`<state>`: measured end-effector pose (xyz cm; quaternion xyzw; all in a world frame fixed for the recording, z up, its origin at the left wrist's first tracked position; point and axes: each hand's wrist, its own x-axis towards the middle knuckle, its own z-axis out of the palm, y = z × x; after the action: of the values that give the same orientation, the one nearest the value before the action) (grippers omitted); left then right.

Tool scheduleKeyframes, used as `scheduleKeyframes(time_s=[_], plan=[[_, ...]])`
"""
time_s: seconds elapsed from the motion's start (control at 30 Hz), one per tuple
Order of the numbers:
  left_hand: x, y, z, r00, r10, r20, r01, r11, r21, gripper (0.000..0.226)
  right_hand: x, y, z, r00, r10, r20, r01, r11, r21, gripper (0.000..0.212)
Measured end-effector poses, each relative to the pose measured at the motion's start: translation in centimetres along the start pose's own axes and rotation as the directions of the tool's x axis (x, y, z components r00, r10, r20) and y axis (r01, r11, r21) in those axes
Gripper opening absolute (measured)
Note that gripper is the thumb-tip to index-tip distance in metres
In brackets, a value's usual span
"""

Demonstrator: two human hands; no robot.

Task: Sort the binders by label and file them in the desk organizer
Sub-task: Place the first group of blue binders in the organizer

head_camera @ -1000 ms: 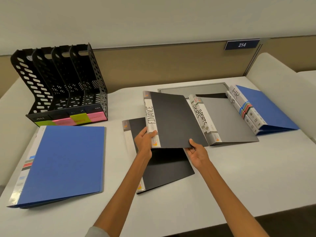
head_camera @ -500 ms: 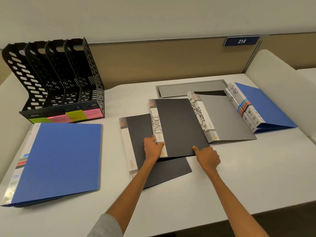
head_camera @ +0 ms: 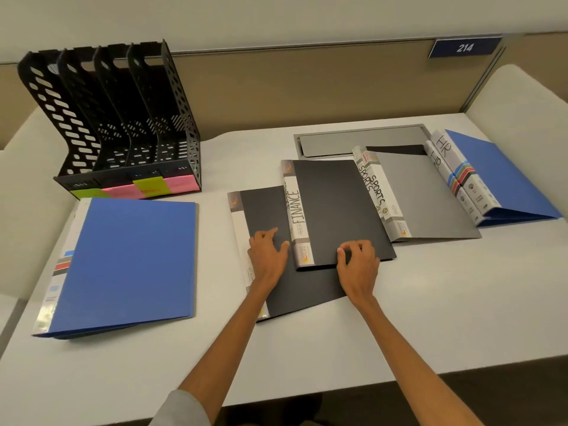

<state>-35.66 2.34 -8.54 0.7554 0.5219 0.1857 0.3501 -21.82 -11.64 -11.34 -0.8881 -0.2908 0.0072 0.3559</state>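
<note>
Left hand (head_camera: 268,256) flat, palm down; right hand (head_camera: 359,265) curled, knuckles up.

My left hand (head_camera: 266,256) lies flat on the lower black binder (head_camera: 261,210), fingers spread, thumb just beside the FINANCE binder (head_camera: 338,207) that overlaps it. My right hand (head_camera: 358,265) curls its fingers at that binder's near edge. To the right, the grey SPORTS binder (head_camera: 427,198) lies partly under it, with the two blue HR binders (head_camera: 507,182) beyond. A blue binder (head_camera: 129,259) lies flat on the surface (head_camera: 445,302) to the left, in front of the black desk organizer (head_camera: 116,118), which has coloured notes (head_camera: 135,189) on its front.
</note>
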Motion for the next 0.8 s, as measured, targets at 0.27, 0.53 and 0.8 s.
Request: scheduleKeyframes(time_s=[0.27, 0.53, 0.8], plan=[[-3.3, -3.6, -3.3, 0.963, -0.235, -0.131, 0.251, 0.960, 0.127, 0.082, -5.5, -1.3, 1.0, 0.960, 0.274, -0.052, -0.279, 0.945, -0.172, 0.048], [-5.7, -3.2, -2.9, 0.893, -0.442, 0.082, 0.445, 0.895, -0.024, 0.075, -7.2, -3.4, 0.9, 0.960, 0.276, 0.045, -0.260, 0.940, -0.219, 0.047], [-3.9, -3.5, -7.0, 0.890, -0.423, 0.171, 0.436, 0.678, -0.592, 0.057, -7.1, -4.9, -0.2, 0.929, 0.334, 0.157, -0.316, 0.940, -0.130, 0.049]])
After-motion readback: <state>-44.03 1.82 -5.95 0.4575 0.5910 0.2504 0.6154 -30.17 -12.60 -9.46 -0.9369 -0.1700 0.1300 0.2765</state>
